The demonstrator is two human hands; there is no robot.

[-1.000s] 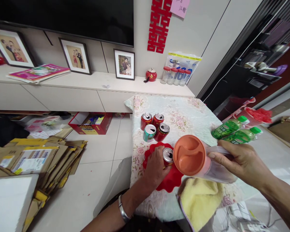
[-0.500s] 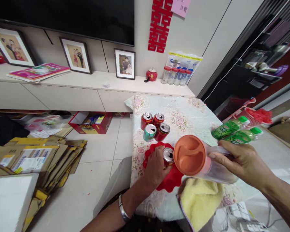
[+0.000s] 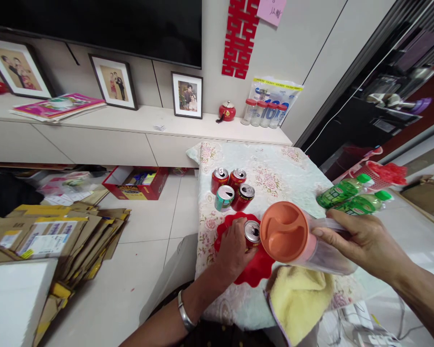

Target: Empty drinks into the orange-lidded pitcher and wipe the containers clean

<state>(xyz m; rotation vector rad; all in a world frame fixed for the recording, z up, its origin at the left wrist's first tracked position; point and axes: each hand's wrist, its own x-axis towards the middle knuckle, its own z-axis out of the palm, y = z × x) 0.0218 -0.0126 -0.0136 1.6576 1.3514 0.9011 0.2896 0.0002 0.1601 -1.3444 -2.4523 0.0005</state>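
Observation:
My left hand (image 3: 235, 248) is wrapped round a red drink can (image 3: 252, 232) with its tab opened, over a red scalloped tray (image 3: 255, 272). My right hand (image 3: 361, 243) grips the handle of a clear plastic pitcher (image 3: 325, 260). The pitcher is tipped toward the can, and its orange lid (image 3: 284, 231) is right beside the can's top. Whether any liquid flows between them I cannot tell. Behind the tray stand several opened cans, red ones (image 3: 243, 197) and a green one (image 3: 224, 198). A yellow towel (image 3: 300, 301) hangs over the table's near edge.
Two green-labelled bottles (image 3: 363, 205) lie at the right of the flowered tablecloth (image 3: 267, 180). Beyond the table, a white cabinet (image 3: 130, 120) bears picture frames and red-lidded jars (image 3: 264, 114). Flattened cardboard (image 3: 58, 236) is piled on the floor at left.

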